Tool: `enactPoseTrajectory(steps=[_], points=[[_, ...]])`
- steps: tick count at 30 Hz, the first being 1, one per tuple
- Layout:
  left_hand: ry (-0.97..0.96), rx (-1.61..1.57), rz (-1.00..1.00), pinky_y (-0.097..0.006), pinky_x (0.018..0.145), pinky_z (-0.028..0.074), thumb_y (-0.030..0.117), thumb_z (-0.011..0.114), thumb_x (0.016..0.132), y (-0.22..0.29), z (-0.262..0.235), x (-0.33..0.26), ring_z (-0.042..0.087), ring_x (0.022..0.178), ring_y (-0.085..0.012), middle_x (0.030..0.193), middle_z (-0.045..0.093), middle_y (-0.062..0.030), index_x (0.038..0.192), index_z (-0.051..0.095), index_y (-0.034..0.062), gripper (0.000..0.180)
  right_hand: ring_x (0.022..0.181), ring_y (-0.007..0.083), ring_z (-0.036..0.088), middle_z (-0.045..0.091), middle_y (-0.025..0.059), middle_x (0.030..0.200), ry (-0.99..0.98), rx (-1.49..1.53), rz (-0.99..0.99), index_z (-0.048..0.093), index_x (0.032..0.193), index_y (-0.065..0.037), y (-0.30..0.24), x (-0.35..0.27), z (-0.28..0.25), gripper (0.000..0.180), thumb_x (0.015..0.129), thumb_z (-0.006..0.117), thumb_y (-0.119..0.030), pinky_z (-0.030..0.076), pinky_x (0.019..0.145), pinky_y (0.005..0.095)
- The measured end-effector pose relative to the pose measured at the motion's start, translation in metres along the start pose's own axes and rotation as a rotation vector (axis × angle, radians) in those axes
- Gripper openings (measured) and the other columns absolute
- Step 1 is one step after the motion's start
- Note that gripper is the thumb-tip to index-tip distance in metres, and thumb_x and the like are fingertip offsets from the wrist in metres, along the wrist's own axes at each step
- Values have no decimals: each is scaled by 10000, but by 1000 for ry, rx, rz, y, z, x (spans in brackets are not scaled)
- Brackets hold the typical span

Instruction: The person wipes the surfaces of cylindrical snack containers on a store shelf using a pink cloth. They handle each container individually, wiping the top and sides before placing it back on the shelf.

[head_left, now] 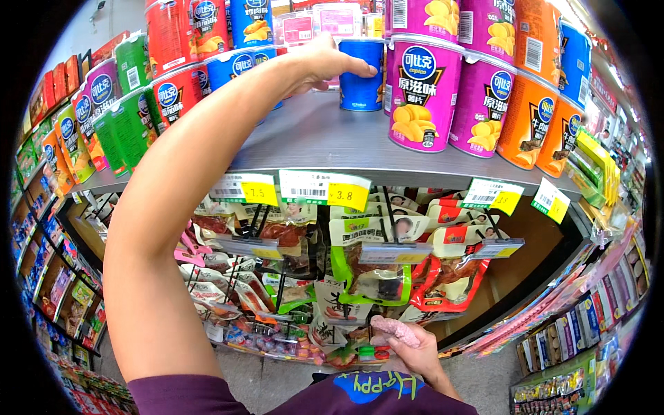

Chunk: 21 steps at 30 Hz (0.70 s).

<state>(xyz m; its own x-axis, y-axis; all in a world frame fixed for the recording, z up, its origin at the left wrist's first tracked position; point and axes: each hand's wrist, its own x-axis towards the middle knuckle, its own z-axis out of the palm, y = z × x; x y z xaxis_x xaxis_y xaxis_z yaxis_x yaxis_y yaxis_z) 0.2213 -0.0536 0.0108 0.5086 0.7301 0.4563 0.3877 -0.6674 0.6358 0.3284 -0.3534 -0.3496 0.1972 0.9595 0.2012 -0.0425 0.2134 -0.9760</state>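
Observation:
My left arm stretches up over the shelf. The left hand (325, 66) is closed at the left side of a blue potato chip canister (361, 86), its thumb across the front; the other fingers are partly hidden. This canister stands upright beside stacked magenta chip canisters (423, 97). Low in front of my body, my right hand (418, 356) is closed round a bunched pink textured cloth (398, 330), held apart from the shelf.
The grey shelf board (297, 142) carries red canisters (176, 93) and green canisters (123, 138) at the left, orange canisters (531, 121) at the right. Price tags (324, 190) line its edge. Below hang bagged snacks (370, 270) on hooks. More stocked shelves (574, 332) stand at the right.

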Motion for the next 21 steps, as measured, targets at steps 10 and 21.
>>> enactPoseTrajectory(steps=[10, 21], points=[[273, -298, 175, -442, 800, 559, 189, 798, 663, -1, -1, 9, 660, 902, -306, 1042, 631, -216, 1146, 524, -85, 619, 1031, 195, 623, 608, 135, 1223, -2, 44, 3, 591, 1180, 51, -11, 5, -5, 344, 838, 558, 72, 500, 905, 314], [474, -538, 351, -404, 915, 515, 170, 738, 672, -16, -54, -238, 626, 1036, -293, 1139, 606, -194, 1250, 462, -53, 678, 1035, 257, 634, 565, 185, 1260, -211, -139, 4, 514, 1234, 98, 1, 7, 18, 352, 885, 496, 58, 492, 912, 338]])
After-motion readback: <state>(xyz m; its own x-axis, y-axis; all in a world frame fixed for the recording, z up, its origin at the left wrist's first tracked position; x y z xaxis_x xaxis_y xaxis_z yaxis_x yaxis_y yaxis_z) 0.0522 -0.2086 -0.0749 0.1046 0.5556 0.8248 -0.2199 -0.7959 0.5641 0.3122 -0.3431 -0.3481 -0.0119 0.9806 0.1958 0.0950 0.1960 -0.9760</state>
